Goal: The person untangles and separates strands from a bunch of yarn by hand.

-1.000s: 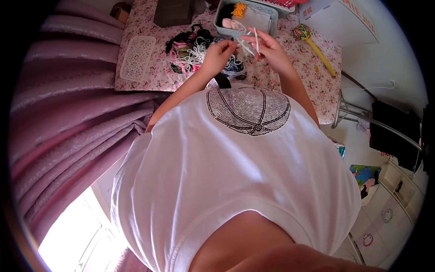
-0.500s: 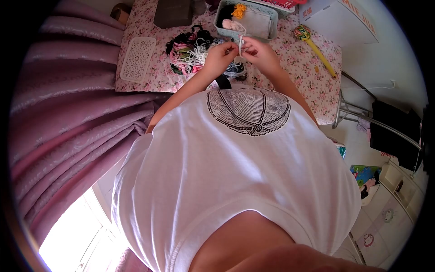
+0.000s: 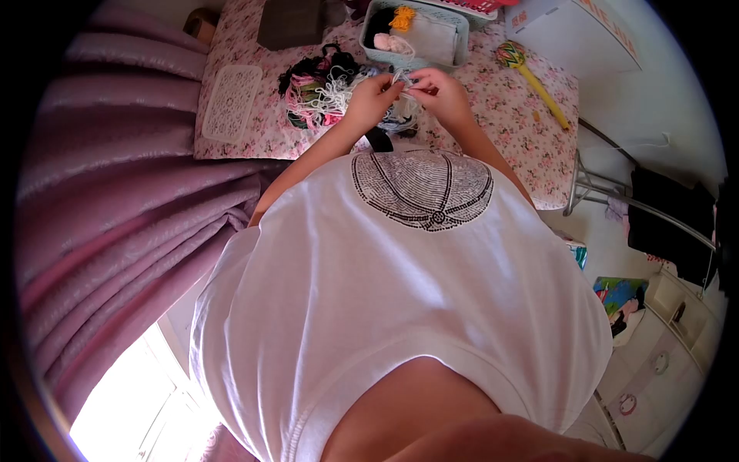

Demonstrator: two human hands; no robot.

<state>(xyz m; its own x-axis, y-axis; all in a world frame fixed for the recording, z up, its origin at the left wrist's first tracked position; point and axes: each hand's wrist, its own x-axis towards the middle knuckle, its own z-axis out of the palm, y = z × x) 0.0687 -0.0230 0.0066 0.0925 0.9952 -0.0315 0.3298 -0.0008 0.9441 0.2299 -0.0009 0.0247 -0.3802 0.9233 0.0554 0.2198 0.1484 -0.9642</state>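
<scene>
White yarn (image 3: 400, 75) stretches between my two hands above the table. My left hand (image 3: 371, 98) pinches one part of it, fingertips pressed together. My right hand (image 3: 441, 94) grips the yarn from the other side, its fingers curled close to those of the left. Below and to the left lies a tangled heap of yarn (image 3: 312, 96) in black, pink, green and white. Just beyond the hands stands a light blue basket (image 3: 464, 48) with a pale pink yarn ball (image 3: 392, 43) and a yellow-orange yarn bundle (image 3: 403, 18) inside.
A white lace-patterned tray (image 3: 232, 104) lies at the left of the floral tablecloth (image 3: 500, 146). At the back are a dark box (image 3: 290, 23) and a white carton (image 3: 573, 35). A yellow-handled stick with a colourful head (image 3: 539, 83) rests at the right.
The white yarn, a narrow upright strand between my fingers before, now spreads in looser loops. My right hand has turned slightly and its fingers have shifted.
</scene>
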